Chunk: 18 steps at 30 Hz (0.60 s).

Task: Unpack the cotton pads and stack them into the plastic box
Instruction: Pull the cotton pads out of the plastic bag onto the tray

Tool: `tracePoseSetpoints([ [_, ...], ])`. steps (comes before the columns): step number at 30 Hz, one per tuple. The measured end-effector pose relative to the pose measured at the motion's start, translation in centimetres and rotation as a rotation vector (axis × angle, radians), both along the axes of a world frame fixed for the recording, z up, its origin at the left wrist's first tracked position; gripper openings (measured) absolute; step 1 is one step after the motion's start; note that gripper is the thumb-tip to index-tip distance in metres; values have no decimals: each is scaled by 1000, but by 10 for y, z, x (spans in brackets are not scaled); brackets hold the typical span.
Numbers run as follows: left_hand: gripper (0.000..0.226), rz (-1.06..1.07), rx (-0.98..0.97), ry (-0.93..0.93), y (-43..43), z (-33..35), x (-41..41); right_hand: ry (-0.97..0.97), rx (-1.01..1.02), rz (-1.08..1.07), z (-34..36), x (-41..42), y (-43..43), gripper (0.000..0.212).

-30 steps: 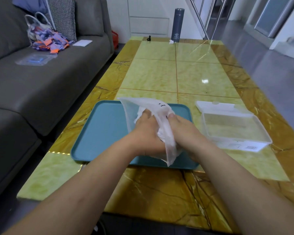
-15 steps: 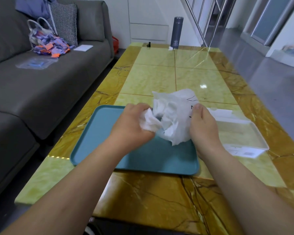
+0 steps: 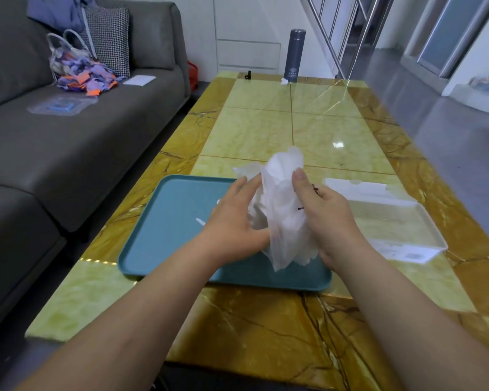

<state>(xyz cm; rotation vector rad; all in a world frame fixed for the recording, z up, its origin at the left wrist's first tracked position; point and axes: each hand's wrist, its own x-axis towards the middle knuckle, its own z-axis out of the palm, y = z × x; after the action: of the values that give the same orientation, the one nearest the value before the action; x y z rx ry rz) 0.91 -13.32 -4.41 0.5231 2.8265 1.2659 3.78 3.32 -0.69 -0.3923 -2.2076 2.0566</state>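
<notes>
A translucent white plastic bag of cotton pads [image 3: 283, 210] stands upright between my hands above the teal tray [image 3: 170, 221]. My right hand [image 3: 325, 218] grips the bag's right side with the thumb pressed near its top. My left hand [image 3: 235, 224] holds the bag's left side, fingers curled against the crumpled plastic. White pads show through the bag, bunched together. The clear plastic box [image 3: 393, 221] sits open on the table just right of the tray, its lid [image 3: 359, 187] folded back behind it. The box looks empty.
The tray lies on a glossy yellow-and-brown marble table [image 3: 266, 131]. A dark flask [image 3: 294, 56] and a small black item [image 3: 248, 75] stand at the far end. A grey sofa [image 3: 68, 142] with bags runs along the left.
The bag has been turned more upright and raised a little, with its top now pointing up. My right thumb has moved up onto the bag's top; my left hand has slid lower along its side.
</notes>
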Motion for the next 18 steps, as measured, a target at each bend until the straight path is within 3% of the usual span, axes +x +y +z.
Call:
tracePoseSetpoints([
  [4,89,71,183,-76,12,-5,-7,41,-122,5,-4,-2,5,48],
  [9,59,196,107,-170,19,1,-12,102,-79,0,-7,-2,-2,44],
  [15,22,61,293,-33,26,21,1,39,-141,127,-16,-9,-1,48],
  [18,28,-43,190,-45,29,21,2,56,-147,158,-12,-9,-2,13],
])
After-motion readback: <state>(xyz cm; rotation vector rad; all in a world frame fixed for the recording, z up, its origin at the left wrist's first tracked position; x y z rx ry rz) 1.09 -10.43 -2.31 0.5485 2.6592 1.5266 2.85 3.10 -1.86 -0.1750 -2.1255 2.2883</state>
